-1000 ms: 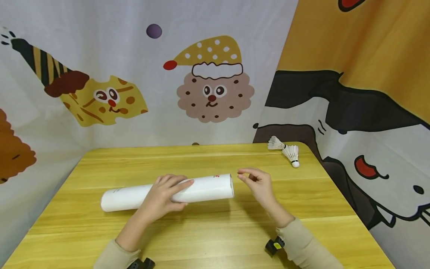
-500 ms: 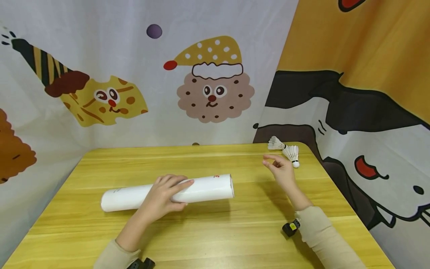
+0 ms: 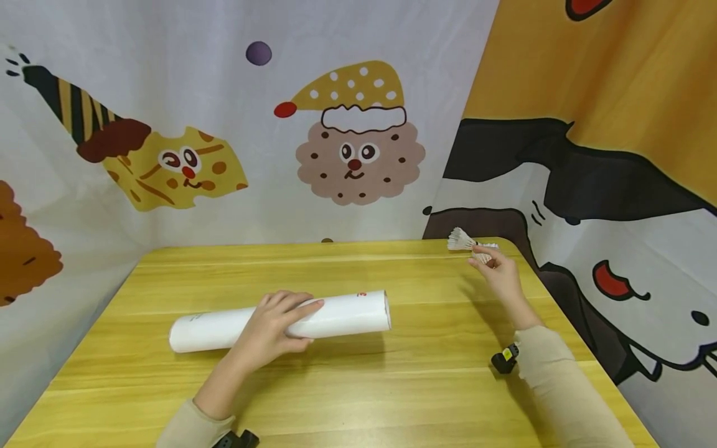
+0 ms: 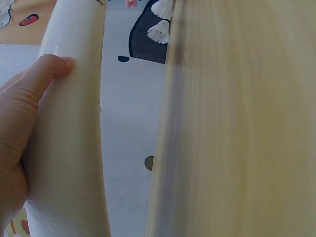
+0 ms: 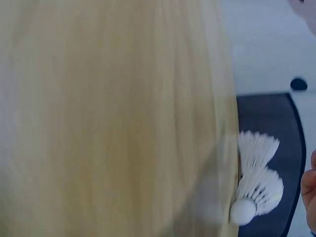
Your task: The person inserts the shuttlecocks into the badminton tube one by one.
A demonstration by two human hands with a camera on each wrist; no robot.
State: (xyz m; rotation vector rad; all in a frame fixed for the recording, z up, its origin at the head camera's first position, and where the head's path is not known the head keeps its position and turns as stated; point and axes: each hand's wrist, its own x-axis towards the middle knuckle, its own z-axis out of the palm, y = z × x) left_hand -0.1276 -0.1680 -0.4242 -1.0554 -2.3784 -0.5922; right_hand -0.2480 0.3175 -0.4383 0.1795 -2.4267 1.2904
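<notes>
Head view: a person's two hands over a yellow wooden table (image 3: 347,392), cartoon-printed cloth panels (image 3: 358,143) hung behind and to the right.
Left hand (image 3: 269,330): lies over the middle of a long white cardboard tube (image 3: 336,317), fingers curled across its top, thumb on the near side; it grips the tube.
Tube, position: on its side near the table's middle, running left to right, the right end slightly farther from the person.
Tube, left wrist view: the thumb (image 4: 47,74) presses the smooth white wall of the tube (image 4: 74,148), palm wrapped round it.
Right hand (image 3: 498,274): at the far right corner of the table, well apart from the left hand, fingertips at the shuttlecocks; whether they pinch one yet or only touch it cannot be told.
Shuttlecocks: two white feathered shuttlecocks (image 3: 467,242) lying together at the table's far right corner, the nearer one partly hidden by the fingers.
Shuttlecocks, right wrist view: the pair (image 5: 256,177) rests at the table edge, one feather skirt against the other, a round white cork tip (image 5: 243,211) towards the camera; a fingertip (image 5: 308,185) shows just beside them.
Sleeves: beige, on both forearms.
Wrist cameras: small black units under each wrist, the right one (image 3: 504,359) with a yellow label.
</notes>
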